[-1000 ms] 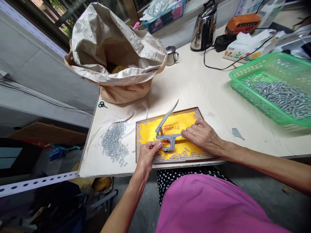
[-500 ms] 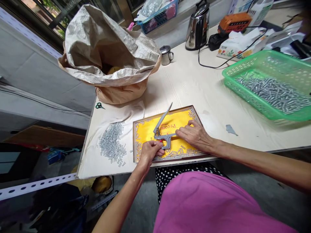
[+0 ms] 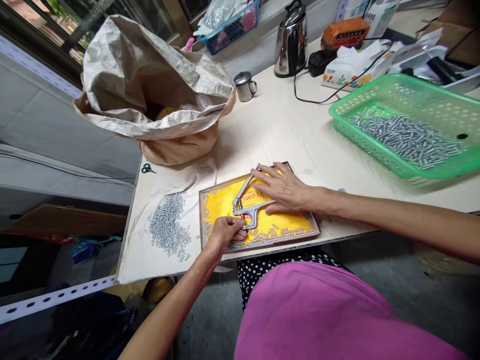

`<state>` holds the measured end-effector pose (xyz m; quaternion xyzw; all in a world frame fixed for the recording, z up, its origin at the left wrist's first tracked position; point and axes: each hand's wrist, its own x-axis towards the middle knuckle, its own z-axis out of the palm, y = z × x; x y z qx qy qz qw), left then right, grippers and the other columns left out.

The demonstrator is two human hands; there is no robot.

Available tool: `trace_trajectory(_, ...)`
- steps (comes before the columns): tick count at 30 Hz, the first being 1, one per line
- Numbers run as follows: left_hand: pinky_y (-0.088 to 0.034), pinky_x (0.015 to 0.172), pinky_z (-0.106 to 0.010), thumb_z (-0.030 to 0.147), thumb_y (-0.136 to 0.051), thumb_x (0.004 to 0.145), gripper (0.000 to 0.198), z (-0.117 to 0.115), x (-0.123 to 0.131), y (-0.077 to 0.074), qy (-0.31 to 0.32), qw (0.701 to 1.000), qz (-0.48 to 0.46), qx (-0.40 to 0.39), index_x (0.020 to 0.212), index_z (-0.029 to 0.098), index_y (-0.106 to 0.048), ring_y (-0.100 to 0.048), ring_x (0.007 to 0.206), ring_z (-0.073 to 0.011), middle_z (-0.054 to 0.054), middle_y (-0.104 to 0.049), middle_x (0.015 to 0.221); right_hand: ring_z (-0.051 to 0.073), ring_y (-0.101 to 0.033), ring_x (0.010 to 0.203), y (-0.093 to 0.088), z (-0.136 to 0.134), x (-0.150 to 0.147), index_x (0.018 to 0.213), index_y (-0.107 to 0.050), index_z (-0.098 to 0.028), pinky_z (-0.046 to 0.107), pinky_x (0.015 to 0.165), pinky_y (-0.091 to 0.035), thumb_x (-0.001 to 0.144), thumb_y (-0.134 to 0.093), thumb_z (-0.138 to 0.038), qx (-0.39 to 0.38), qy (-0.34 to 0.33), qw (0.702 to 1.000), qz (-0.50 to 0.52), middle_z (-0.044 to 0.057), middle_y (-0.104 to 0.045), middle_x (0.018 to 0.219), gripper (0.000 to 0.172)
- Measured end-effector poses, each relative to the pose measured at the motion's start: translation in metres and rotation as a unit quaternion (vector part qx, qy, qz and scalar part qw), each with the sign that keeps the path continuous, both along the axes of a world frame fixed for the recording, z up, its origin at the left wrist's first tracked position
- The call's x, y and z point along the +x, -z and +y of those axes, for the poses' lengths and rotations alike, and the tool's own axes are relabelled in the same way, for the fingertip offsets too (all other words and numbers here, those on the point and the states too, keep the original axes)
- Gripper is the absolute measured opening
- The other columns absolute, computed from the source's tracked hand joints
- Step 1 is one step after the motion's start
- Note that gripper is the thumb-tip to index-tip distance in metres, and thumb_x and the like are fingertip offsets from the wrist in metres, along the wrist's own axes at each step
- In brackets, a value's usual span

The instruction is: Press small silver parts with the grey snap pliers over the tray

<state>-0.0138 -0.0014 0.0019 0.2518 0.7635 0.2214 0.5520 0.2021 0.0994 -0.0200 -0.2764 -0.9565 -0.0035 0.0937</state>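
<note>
Left hand pinched, thumb and fingers closed on the head of a grey metal press, any small piece inside the grip hidden. Right hand spread flat, palm down, fingers on the yellow sheet just beyond the press's long handle, near the end of its short arm. Press lying in the middle of a wooden tray, long axis pointing away from the body and slightly right, head nearer the left hand. Small metal pins piled on a white cloth left of the tray, more along the tray's edges and in a green basket beyond the tray, to the right.
</note>
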Motion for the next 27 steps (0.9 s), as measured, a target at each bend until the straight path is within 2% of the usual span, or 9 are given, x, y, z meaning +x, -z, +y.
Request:
trace_trajectory(2, -0.051, 0.049, -0.017, 0.011, -0.067, 0.087, 0.013, -0.001, 0.001, 0.0, -0.003, 1.0, 0.006, 0.001, 0.075, 0.009, -0.064, -0.059, 0.039, -0.0085, -0.002, -0.065, 0.048, 0.041, -0.027, 0.138, -0.003, 0.012, -0.004, 0.138, -0.048, -0.017, 0.059, 0.106, -0.023, 0.073, -0.07, -0.065, -0.013, -0.019, 0.999, -0.024, 0.02, -0.037, 0.152, 0.085)
trace_trajectory(9, -0.049, 0.047, -0.017, 0.015, -0.072, 0.083, 0.016, -0.002, 0.006, -0.004, -0.002, 1.0, 0.026, 0.0, 0.07, 0.01, -0.064, -0.057, 0.037, -0.0084, -0.001, -0.063, 0.046, 0.042, -0.03, 0.132, -0.004, 0.029, -0.011, 0.142, -0.043, -0.016, 0.058, 0.099, -0.029, 0.076, -0.063, -0.063, -0.029, -0.052, 0.997, -0.057, 0.019, -0.043, 0.146, 0.084)
trace_trajectory(13, -0.051, 0.047, -0.017, 0.011, -0.067, 0.086, 0.015, -0.001, 0.009, -0.005, -0.011, 1.0, 0.027, 0.005, 0.072, 0.01, -0.063, -0.057, 0.037, -0.0084, -0.002, -0.063, 0.045, 0.035, -0.043, 0.114, -0.006, 0.029, -0.015, 0.138, -0.046, -0.014, 0.05, 0.092, -0.032, 0.075, -0.063, -0.062, -0.019, -0.05, 0.997, -0.062, 0.017, -0.054, 0.127, 0.08)
trace_trajectory(16, -0.051, 0.046, -0.017, 0.011, -0.067, 0.085, 0.015, -0.001, 0.009, -0.005, -0.014, 0.999, 0.031, -0.001, 0.071, 0.009, -0.063, -0.057, 0.037, -0.0085, -0.002, -0.063, 0.045, 0.031, -0.045, 0.104, -0.005, 0.026, -0.017, 0.131, -0.049, -0.011, 0.046, 0.088, -0.032, 0.075, -0.063, -0.062, -0.022, -0.037, 0.997, -0.065, 0.016, -0.056, 0.118, 0.077)
trace_trajectory(21, -0.051, 0.045, -0.017, 0.01, -0.064, 0.087, 0.016, -0.001, 0.008, -0.003, -0.015, 0.999, 0.03, -0.009, 0.071, 0.01, -0.063, -0.058, 0.037, -0.0091, -0.001, -0.062, 0.046, 0.032, -0.042, 0.107, 0.001, 0.022, -0.015, 0.117, -0.057, -0.011, 0.045, 0.089, -0.029, 0.074, -0.064, -0.063, -0.032, -0.017, 0.998, -0.056, 0.015, -0.056, 0.116, 0.068)
trace_trajectory(27, -0.052, 0.048, -0.019, 0.01, -0.06, 0.089, 0.017, 0.002, 0.011, -0.004, -0.011, 0.999, 0.049, -0.022, 0.071, 0.011, -0.062, -0.057, 0.037, -0.0093, -0.001, -0.061, 0.046, 0.034, -0.043, 0.11, 0.004, 0.023, -0.012, 0.125, -0.054, -0.01, 0.047, 0.09, -0.029, 0.075, -0.06, -0.068, -0.05, -0.013, 0.996, -0.067, 0.016, -0.059, 0.119, 0.077)
